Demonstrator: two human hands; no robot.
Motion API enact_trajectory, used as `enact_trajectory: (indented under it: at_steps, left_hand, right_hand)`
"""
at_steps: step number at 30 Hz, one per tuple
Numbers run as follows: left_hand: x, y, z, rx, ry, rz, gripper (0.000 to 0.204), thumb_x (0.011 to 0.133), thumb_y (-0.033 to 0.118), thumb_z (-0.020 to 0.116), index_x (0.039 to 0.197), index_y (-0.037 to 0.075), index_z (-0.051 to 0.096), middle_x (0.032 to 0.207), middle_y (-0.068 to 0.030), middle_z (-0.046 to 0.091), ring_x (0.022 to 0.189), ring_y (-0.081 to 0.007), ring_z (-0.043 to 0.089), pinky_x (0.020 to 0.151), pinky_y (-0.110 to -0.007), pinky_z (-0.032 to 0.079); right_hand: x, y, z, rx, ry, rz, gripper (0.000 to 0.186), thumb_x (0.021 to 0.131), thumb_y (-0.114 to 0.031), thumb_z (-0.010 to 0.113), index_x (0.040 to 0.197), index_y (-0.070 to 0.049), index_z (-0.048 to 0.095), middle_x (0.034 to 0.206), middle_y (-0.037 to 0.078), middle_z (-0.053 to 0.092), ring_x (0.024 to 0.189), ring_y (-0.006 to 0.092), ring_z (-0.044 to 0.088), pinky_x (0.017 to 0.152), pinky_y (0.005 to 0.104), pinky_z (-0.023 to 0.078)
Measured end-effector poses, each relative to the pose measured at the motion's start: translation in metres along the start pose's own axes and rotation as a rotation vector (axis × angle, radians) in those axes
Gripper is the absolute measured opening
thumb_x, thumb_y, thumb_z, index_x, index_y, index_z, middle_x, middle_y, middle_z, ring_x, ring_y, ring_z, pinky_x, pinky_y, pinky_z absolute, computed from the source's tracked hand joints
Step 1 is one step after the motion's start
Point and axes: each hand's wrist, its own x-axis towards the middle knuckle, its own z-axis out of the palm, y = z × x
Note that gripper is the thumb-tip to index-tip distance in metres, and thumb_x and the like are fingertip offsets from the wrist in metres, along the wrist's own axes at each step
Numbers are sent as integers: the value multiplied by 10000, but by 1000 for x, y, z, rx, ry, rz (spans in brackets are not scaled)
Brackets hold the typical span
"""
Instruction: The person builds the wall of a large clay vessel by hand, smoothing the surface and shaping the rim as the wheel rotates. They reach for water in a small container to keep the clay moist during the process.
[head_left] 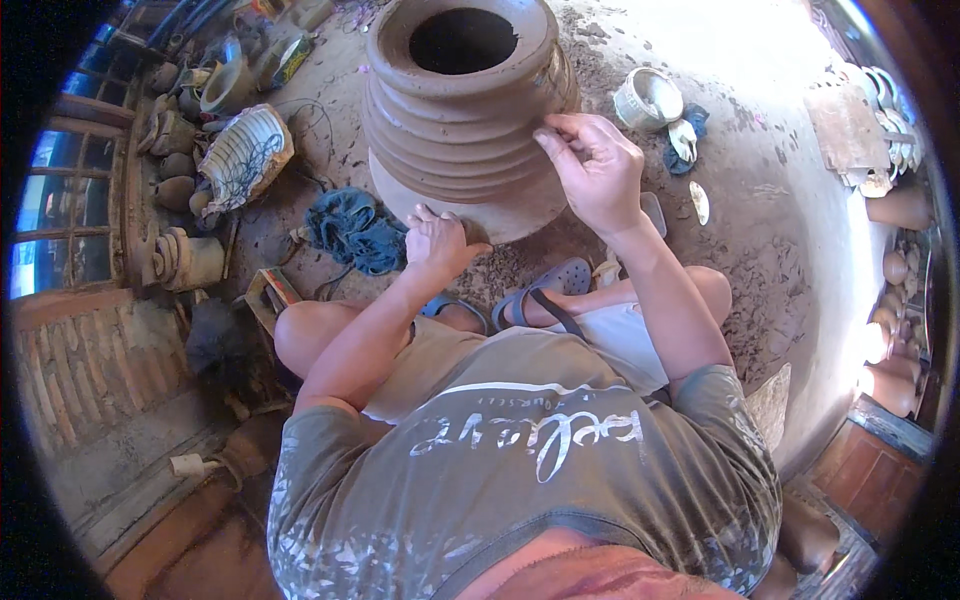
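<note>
A large brown clay pot with a dark round mouth and horizontal ridges stands upright on a pale round turntable. My left hand touches the front-left edge of the turntable, fingers bent and apart, thumb stretched out to the right. My right hand is at the pot's right side, thumb and index finger drawn together by the ridged wall; whatever may be between the fingertips is too small to make out. I sit behind the pot, with my feet in grey-blue clogs below it.
Blue cloth lies left of the turntable. A cream ribbed object and several pots crowd the left wall. A white bucket sits back right on the dirt-strewn floor. More pottery lines the right side. A windowed door is far left.
</note>
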Motion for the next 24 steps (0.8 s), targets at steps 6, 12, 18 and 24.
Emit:
enact_trajectory:
  at_steps: [6,12,18,24]
  left_hand:
    - [3,-14,1,48,39,54,986,763,683,813,1301,-127,646,1451,-443,473,1340,-548,517,1025,-500,554]
    - [15,-54,4,100,48,160,992,732,671,832,1316,-108,642,1472,-407,470,1347,-510,513,1004,-471,568]
    - [34,-87,-15,32,-14,231,1004,694,596,882,1426,-23,586,1522,-243,530,1486,-466,391,1167,-449,451]
    - [50,-109,-33,-22,-77,285,948,657,524,921,1389,-3,626,1442,-203,615,1460,-434,428,1163,-436,450]
  right_hand:
    - [3,9,7,11,11,-16,189,812,-86,890,924,-1,763,862,102,717,710,185,716,614,293,593]
    - [14,18,1,42,-32,62,277,771,-155,942,865,3,735,818,80,694,692,160,686,633,296,571]
    - [26,43,-8,98,-158,235,381,699,-257,988,822,-10,726,768,90,712,684,179,685,674,326,566]
    - [58,50,-24,54,-348,378,349,708,-255,983,820,-22,748,758,70,739,714,130,662,720,319,552]
